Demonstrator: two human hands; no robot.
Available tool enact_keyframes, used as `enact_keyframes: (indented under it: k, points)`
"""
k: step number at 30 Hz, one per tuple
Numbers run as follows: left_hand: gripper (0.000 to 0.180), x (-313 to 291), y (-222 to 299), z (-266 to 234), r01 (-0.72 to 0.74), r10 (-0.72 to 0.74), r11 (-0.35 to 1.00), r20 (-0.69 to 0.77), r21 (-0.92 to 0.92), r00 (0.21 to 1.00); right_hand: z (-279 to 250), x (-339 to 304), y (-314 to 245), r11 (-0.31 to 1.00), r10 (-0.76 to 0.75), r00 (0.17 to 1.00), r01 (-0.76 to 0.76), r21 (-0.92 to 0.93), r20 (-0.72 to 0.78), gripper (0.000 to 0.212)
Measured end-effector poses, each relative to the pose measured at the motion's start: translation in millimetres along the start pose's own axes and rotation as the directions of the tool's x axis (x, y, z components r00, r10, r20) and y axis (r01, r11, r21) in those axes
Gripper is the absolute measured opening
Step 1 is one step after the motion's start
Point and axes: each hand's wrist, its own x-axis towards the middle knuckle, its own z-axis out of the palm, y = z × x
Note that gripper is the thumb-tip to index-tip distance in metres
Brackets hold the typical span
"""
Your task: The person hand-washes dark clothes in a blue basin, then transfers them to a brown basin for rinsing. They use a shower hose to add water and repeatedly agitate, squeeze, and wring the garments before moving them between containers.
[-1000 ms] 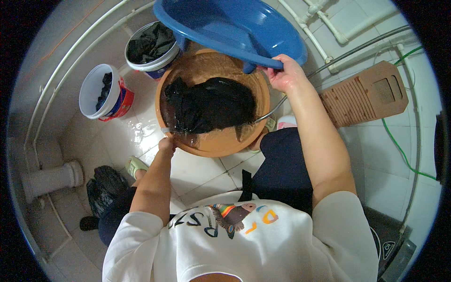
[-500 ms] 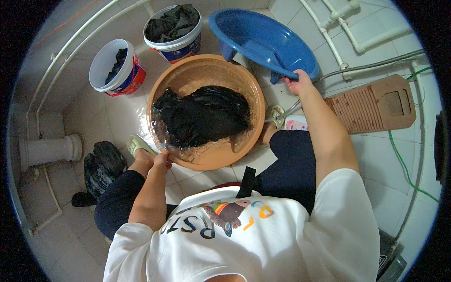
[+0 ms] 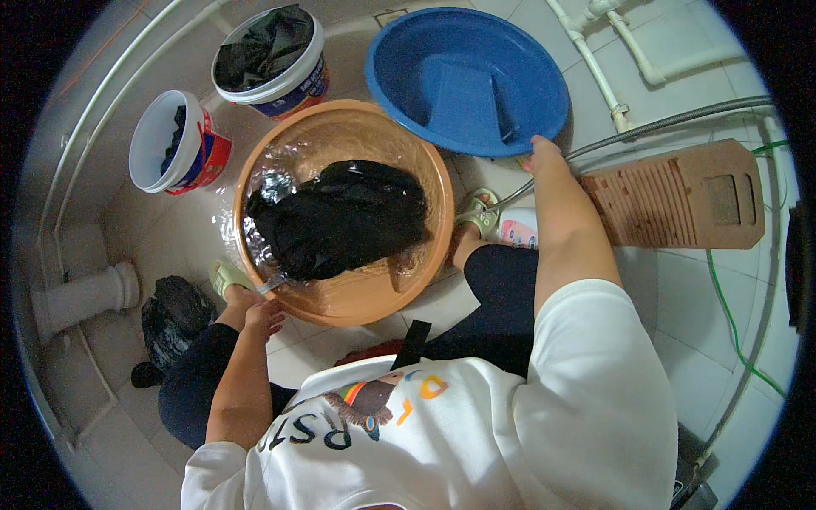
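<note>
Left hand: fingers loosely parted, nothing visible in it, just beside the round orange plastic basin's near-left rim. Wet black cloth bundle inside, ahead-right of it, long axis roughly left-right; left's nearer. Right hand: at oval blue plastic tub's near-right rim, can't tell grip.

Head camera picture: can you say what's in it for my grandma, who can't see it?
A person's right hand is at a blue basin's rim, and the left hand is open beside a round orange tub holding dark cloth and water. Two buckets stand upper left; a brown washboard is at right.
</note>
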Motion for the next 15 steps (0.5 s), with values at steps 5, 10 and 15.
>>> enact_keyframes:
  k: [5, 10, 15]
  points:
    - [0.031, -13.8, 4.2, 4.0, -0.003, 0.006, 0.999, -0.1, 0.034, 0.995, -44.4, 1.9, 26.3, 0.542, -0.559, 0.789, 0.117, -0.833, -0.253, 0.037]
    - [0.036, -13.7, 12.3, 17.3, -0.072, 0.078, 0.995, -0.092, 0.068, 0.993, -111.3, 88.1, 5.9, 0.869, 0.077, 0.994, -0.027, 0.495, -0.082, 0.025]
    - [0.037, -11.1, 11.4, 12.1, -0.063, 0.074, 0.991, -0.093, 0.115, 0.993, -122.0, 53.8, -24.9, 0.741, -0.177, 0.973, 0.231, 0.63, -0.148, 0.033]
